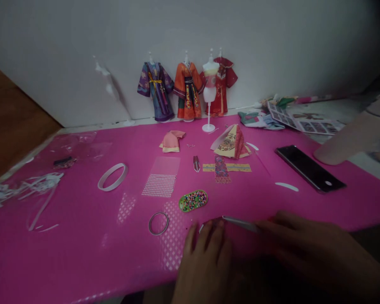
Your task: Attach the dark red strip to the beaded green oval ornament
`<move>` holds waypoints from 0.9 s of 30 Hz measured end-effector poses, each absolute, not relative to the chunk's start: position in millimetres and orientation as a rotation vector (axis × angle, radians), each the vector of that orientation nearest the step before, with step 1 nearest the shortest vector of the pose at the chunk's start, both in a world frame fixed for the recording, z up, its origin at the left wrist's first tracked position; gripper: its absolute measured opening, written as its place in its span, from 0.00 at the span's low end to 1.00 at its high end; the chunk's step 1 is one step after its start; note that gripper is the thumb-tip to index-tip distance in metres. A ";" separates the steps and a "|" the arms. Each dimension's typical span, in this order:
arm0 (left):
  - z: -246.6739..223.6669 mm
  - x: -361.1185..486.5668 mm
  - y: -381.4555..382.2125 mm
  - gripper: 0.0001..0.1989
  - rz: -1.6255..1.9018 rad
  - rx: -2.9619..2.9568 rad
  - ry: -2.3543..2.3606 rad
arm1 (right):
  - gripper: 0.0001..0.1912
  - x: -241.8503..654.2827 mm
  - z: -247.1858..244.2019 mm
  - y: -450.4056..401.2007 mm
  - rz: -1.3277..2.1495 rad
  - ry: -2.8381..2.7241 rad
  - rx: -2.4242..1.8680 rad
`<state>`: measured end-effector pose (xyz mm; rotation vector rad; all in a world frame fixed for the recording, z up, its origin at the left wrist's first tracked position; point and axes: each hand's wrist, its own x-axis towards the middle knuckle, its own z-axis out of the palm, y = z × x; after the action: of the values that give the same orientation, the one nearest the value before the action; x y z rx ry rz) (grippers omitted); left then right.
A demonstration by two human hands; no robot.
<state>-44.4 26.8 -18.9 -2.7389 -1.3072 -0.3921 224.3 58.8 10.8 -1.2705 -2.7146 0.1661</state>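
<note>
Pressing dark piece (215, 219) onto counter (82, 240) near front edge, left hand (205, 249) lies spread, grasping nothing visible; right hand (299, 236) grips metal tool (240, 223), tip at piece's right end. Best, likely: firm press clear of tip, small slow moves. Containers: clear plastic (91, 145) far left, contents unclear; green tray (181, 205) mid-counter, holding mixed-colour beads (195, 200).

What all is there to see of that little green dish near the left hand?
The green dish is shallow and elongated, with rounded ends, plastic by its look. Small beads in mixed colours, white and black among them, lie scattered in it, green showing between. It rests on the pink tabletop, its right end angled slightly away, beyond the left hand. Neither hand touches it.
</note>
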 end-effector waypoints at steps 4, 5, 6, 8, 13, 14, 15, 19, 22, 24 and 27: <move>-21.0 -50.0 24.4 0.20 -0.496 -2.719 -1.188 | 0.23 223.8 11.0 59.4 0.212 -2.701 -1.309; -22.5 -54.6 22.4 0.19 -0.553 -2.706 -1.150 | 0.22 222.9 11.6 59.6 0.212 -2.693 -1.314; -24.3 -60.6 19.9 0.18 -0.610 -2.689 -1.132 | 0.22 221.7 12.5 59.7 0.213 -2.686 -1.319; -28.0 -75.1 14.5 0.14 -0.723 -2.653 -1.140 | 0.21 217.8 15.5 60.1 0.238 -2.690 -1.285; -34.6 -102.6 5.9 0.12 -0.687 -2.593 -1.351 | 0.18 200.5 27.8 63.4 0.305 -2.728 -1.130; -35.6 -103.5 5.4 0.12 -0.680 -2.592 -1.363 | 0.19 197.0 30.3 64.7 0.300 -2.748 -1.128; -36.5 -102.8 5.1 0.12 -0.673 -2.594 -1.360 | 0.21 193.9 32.5 66.1 0.306 -2.777 -1.120; -39.6 -92.5 5.6 0.13 -0.645 -2.603 -1.289 | 0.25 187.1 37.5 71.1 0.382 -2.865 -1.130; -41.6 -86.8 6.6 0.13 -0.633 -2.603 -1.279 | 0.22 185.3 37.6 72.9 0.378 -2.881 -1.160; -43.5 -86.6 6.8 0.14 -0.630 -2.609 -1.280 | 0.21 184.4 36.9 74.0 0.343 -2.888 -1.170; -48.0 -90.0 4.5 0.14 -0.637 -2.626 -1.267 | 0.20 182.9 36.1 76.5 0.315 -2.880 -1.123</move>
<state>-90.0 4.5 -48.0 -2.6264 -1.2667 -0.6370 182.9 76.5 36.1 -1.1231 -2.8803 0.3148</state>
